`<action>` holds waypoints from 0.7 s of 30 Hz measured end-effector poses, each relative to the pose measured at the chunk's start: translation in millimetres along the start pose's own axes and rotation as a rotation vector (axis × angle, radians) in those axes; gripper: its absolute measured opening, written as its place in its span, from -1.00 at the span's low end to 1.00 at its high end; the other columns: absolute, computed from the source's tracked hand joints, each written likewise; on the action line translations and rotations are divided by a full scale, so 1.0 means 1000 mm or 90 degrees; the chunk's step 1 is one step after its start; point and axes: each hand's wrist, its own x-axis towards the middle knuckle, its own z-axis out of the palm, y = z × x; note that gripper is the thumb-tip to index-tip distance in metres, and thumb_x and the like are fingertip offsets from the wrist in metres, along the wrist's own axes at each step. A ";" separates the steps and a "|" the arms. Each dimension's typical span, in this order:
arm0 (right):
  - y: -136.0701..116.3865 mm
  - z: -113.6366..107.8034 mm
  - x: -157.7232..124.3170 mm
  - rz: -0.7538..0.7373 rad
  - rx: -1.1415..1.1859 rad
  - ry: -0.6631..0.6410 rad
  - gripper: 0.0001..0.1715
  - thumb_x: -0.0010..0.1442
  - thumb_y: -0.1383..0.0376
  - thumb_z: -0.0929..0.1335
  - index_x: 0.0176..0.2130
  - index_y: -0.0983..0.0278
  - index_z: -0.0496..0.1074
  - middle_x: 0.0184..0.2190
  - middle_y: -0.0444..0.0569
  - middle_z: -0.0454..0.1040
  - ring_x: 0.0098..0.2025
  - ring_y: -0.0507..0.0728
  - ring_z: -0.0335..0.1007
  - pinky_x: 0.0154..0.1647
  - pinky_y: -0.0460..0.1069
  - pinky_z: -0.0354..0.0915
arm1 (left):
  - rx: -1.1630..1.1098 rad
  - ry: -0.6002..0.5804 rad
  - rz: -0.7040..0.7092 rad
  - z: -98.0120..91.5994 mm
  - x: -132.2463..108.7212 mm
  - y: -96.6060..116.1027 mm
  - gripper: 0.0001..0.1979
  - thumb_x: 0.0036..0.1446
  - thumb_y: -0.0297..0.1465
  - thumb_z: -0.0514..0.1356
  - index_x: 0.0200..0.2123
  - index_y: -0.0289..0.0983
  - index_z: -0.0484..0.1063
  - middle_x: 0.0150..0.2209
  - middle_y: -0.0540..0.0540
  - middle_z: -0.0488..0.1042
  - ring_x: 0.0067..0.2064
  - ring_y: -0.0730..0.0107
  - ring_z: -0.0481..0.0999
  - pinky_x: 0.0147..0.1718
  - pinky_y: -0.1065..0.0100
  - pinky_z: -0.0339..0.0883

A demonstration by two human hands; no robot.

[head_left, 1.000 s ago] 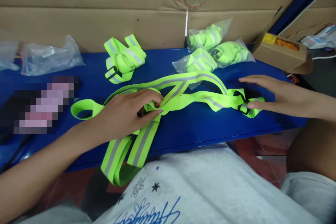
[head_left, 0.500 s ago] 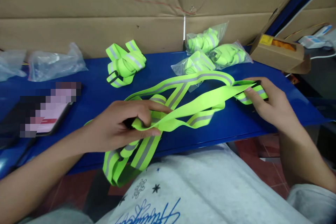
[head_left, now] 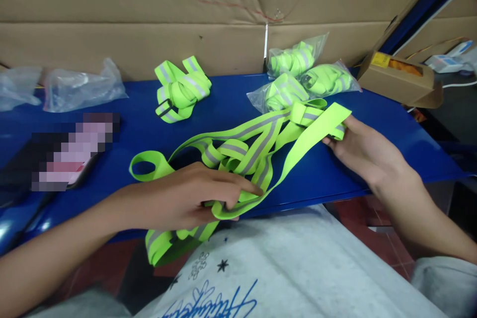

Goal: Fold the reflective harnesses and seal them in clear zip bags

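Observation:
A tangle of neon-yellow strap with a grey reflective stripe (head_left: pixel 257 126) lies across the middle of the blue table, part of it hanging over the front edge. My left hand (head_left: pixel 208 194) is closed round a stretch of this strap near the table's front edge. Over at the right, my right hand (head_left: pixel 361 144) pinches another part of the strap, its fingertips partly hidden behind the band. Between the two hands the strap runs in a slack, twisted length. A coiled strap with a black buckle (head_left: pixel 182 89) sits apart, behind the tangle.
Several bagged straps (head_left: pixel 292 62) lie at the back of the blue table (head_left: pixel 227 94). An open cardboard box (head_left: pixel 398 79) stands at the back right. Clear plastic bags (head_left: pixel 84 89) and a pixelated phone (head_left: pixel 80 151) are on the left. Cardboard walls the back.
My left hand has moved right and down with the strap. My right hand has shifted slightly left, and the strap's flat band near it now points up. More loops lie spread on the table.

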 end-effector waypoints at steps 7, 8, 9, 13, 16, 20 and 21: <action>-0.013 -0.029 -0.010 -0.137 -0.324 -0.170 -0.25 0.19 0.15 0.52 0.31 -0.04 0.35 0.24 -0.06 0.52 -0.05 0.16 0.64 0.07 0.12 0.57 | -0.014 -0.027 -0.030 0.003 0.001 -0.001 -0.58 -0.10 -0.81 0.10 -0.30 -0.19 0.37 0.32 0.09 0.52 0.03 0.46 0.71 -0.14 0.50 0.45; -0.017 -0.035 -0.012 -0.162 -0.417 -0.176 -0.32 0.22 0.12 0.50 0.29 -0.02 0.39 0.23 -0.04 0.54 -0.07 0.19 0.65 0.02 0.14 0.58 | -0.015 -0.028 -0.033 0.003 0.001 -0.001 -0.57 -0.11 -0.81 0.09 -0.30 -0.19 0.38 0.31 0.08 0.53 0.00 0.45 0.71 -0.15 0.49 0.46; -0.021 -0.038 -0.013 -0.210 -0.518 -0.150 -0.42 0.28 0.11 0.45 0.26 0.02 0.44 0.18 -0.02 0.58 -0.10 0.22 0.65 -0.05 0.16 0.58 | -0.014 -0.030 -0.036 0.003 0.001 -0.001 -0.56 -0.12 -0.82 0.09 -0.30 -0.18 0.38 0.30 0.07 0.54 -0.02 0.45 0.72 -0.15 0.48 0.46; -0.042 -0.024 -0.027 -0.475 -0.746 0.017 -0.63 0.47 0.11 0.30 0.12 0.11 0.58 0.02 0.04 0.65 -0.03 0.27 0.61 -0.04 0.18 0.49 | -0.012 -0.029 -0.038 0.004 0.001 0.000 -0.57 -0.12 -0.82 0.08 -0.32 -0.18 0.36 0.29 0.09 0.55 -0.04 0.46 0.72 -0.16 0.48 0.46; -0.055 0.005 -0.032 -0.572 -0.760 -0.068 -0.65 0.50 0.08 0.28 -0.04 0.11 0.62 -0.06 0.02 0.66 0.01 0.28 0.60 0.10 0.19 0.44 | -0.008 -0.039 -0.037 0.004 0.001 0.000 -0.59 -0.10 -0.81 0.08 -0.32 -0.19 0.34 0.31 0.10 0.53 0.06 0.43 0.70 -0.16 0.49 0.45; -0.059 0.036 -0.005 -0.434 -0.930 -0.151 -0.38 0.40 -0.15 0.33 -0.50 0.19 0.49 -0.52 0.04 0.45 -0.18 0.36 0.60 -0.03 0.26 0.44 | 0.009 -0.040 -0.029 0.004 0.001 -0.001 -0.61 -0.05 -0.79 0.08 -0.30 -0.19 0.36 0.32 0.10 0.52 0.07 0.41 0.70 -0.20 0.49 0.42; -0.059 0.041 0.007 -0.390 -0.956 -0.163 -0.34 0.33 -0.18 0.39 -0.57 0.20 0.44 -0.61 0.00 0.33 -0.22 0.35 0.59 -0.04 0.26 0.44 | 0.012 -0.039 -0.028 0.004 0.001 -0.001 -0.61 -0.04 -0.79 0.08 -0.30 -0.19 0.37 0.32 0.11 0.52 0.04 0.42 0.71 -0.22 0.48 0.41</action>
